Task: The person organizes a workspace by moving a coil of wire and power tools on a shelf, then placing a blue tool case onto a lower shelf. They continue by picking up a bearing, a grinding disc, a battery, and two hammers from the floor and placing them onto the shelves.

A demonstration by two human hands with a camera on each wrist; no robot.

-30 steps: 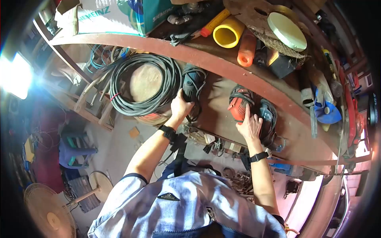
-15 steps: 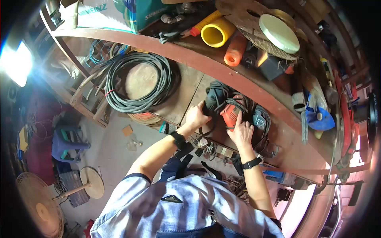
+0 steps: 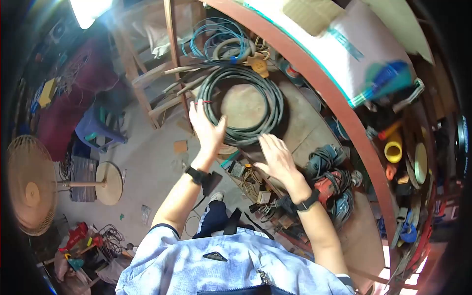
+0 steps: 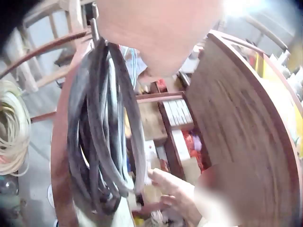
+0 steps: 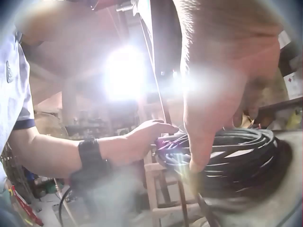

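Observation:
A coil of thick dark cable [image 3: 275, 93] lies on the shelf, a red tie round its left side. At that side, by the tie, my left hand [image 3: 206, 129] has its fingers extended at the outer edge, thumb apart. My right hand [image 3: 279, 158] is at the coil's near edge, its fingertips right at the cable. In the right wrist view the fingers of the right hand [image 5: 213, 109] reach down over the coil [image 5: 236, 156], and the left hand [image 5: 147, 137] lies at its far side. Neither hand has its fingers curled round the cable.
Right of the coil sit corded power tools: a dark one [image 3: 324, 158], a red one [image 3: 330, 186] and a blue-grey one [image 3: 342, 209]. A reddish upper shelf edge [image 3: 339, 103] arcs over the right side. Blue wire [image 3: 211, 37] hangs behind; a fan [image 3: 32, 187] stands left.
Both hands have left the power tools and moved left to the cable coil. The dark tool first came over beside the red one. The head view has turned toward the coil.

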